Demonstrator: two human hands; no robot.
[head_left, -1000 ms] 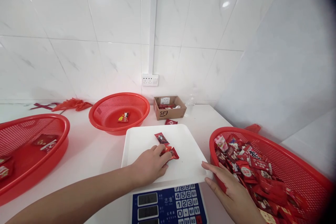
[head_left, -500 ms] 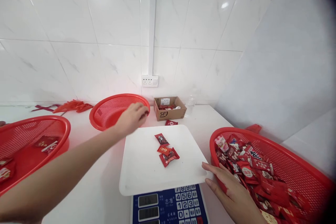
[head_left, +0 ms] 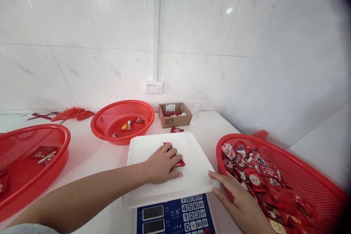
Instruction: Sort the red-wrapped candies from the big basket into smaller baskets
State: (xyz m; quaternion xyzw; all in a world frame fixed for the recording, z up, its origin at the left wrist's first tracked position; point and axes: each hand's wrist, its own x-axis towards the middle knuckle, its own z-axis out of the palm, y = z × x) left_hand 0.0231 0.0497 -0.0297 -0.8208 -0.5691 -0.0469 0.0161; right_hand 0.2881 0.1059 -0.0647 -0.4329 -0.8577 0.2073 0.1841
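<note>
Head view: left hand [head_left: 161, 164] back, cupped over red candy packets [head_left: 178, 164], grip unclear, on white plastic scale tray [head_left: 194, 179]; right hand [head_left: 238, 201] open by right red mesh basket [head_left: 246, 139]; far red mesh basket [head_left: 131, 109] gains packets.

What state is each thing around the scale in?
Left hand: palm down on packets, grip unclear
Red candy packets: on tray, mostly covered
White tray: on scale
Electronic scale: displays dim, unreadable
Right hand: open, between tray and basket
Right red mesh basket: heaped with packets
Middle red mesh basket: few packets inside
SF cardboard box: open, packets inside

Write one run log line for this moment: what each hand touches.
left hand: over red snack packets on scale tray | right hand: on red basket rim
</note>
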